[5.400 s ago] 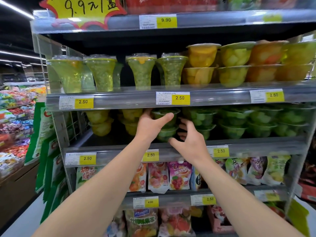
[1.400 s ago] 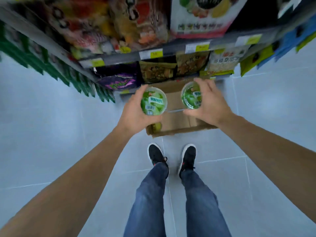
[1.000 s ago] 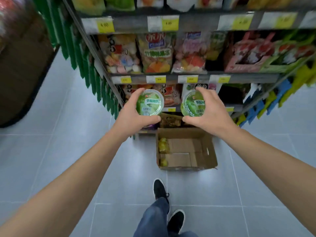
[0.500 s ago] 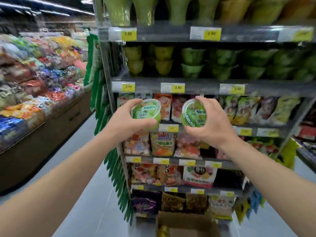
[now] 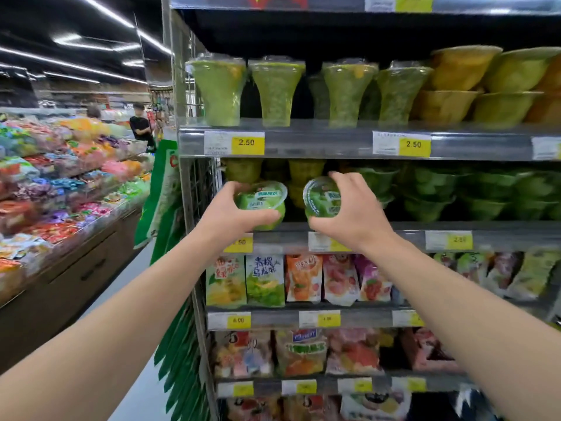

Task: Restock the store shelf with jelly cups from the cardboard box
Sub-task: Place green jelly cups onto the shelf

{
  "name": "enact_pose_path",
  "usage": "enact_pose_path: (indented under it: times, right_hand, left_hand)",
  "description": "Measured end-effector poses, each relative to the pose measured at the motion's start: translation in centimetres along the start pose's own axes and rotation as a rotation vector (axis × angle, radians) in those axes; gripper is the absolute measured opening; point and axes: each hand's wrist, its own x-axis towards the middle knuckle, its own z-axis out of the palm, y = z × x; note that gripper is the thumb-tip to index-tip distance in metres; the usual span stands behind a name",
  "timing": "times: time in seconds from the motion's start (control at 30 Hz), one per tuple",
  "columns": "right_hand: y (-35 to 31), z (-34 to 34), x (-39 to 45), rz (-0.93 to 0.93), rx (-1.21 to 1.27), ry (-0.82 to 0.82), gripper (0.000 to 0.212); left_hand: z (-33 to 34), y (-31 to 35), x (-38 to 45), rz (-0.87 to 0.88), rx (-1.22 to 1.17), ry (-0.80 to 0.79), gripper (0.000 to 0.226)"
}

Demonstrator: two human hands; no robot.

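Hands each grip a green jelly cup: left hand (image 5: 233,212) around left cup (image 5: 262,203), right hand (image 5: 352,212) around right cup (image 5: 321,199), printed film lids showing, before the shelf (image 5: 394,235).

Both your arms are extended forward and upward, bare to the elbow. Your left hand (image 5: 233,211) has fingers curled in a grip, thumb underneath. Your right hand (image 5: 352,208) grips likewise, fingers arched over the top.
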Motion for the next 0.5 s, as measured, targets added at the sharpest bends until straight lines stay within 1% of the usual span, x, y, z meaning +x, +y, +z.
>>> enact_pose_path:
  times: [0.1,0.13,0.2,0.23,0.27,0.33,0.37,0.4,0.5]
  right_hand:
    - [-0.7,0.8,2.1,0.050,-0.077,-0.004,0.084]
    - [-0.8,1.0,2.7,0.065,-0.100,-0.009,0.079]
    - [-0.9,1.5,3.6,0.105,-0.133,-0.029,0.069]
    - [-0.9,1.7,3.9,0.133,-0.149,-0.047,0.064]
    - [-0.9,1.8,4.2,0.158,-0.172,-0.072,0.059]
    - [-0.8,2.0,4.6,0.195,-0.212,-0.111,0.052]
    - [-0.8,2.2,4.8,0.205,-0.218,-0.114,0.050]
    - [-0.8,2.3,5.0,0.204,-0.222,-0.108,0.050]
    - [-1.0,3.2,5.5,0.155,-0.260,-0.100,0.060]
  left_hand:
    - [-0.3,-0.7,2.0,0.000,-0.103,0.029,0.074]
    - [-0.3,-0.8,2.5,0.006,-0.122,0.033,0.077]
    - [-0.2,-0.9,3.2,0.023,-0.138,0.035,0.092]
    - [-0.2,-0.8,3.4,0.033,-0.138,0.033,0.096]
    - [-0.2,-0.7,3.7,0.042,-0.139,0.030,0.094]
    - [-0.1,-0.7,4.2,0.041,-0.153,0.018,0.079]
    - [0.1,-0.6,4.4,0.038,-0.164,0.014,0.075]
    - [0.3,-0.6,4.6,0.034,-0.173,0.015,0.077]
    - [0.9,-0.6,5.0,0.026,-0.183,0.042,0.097]
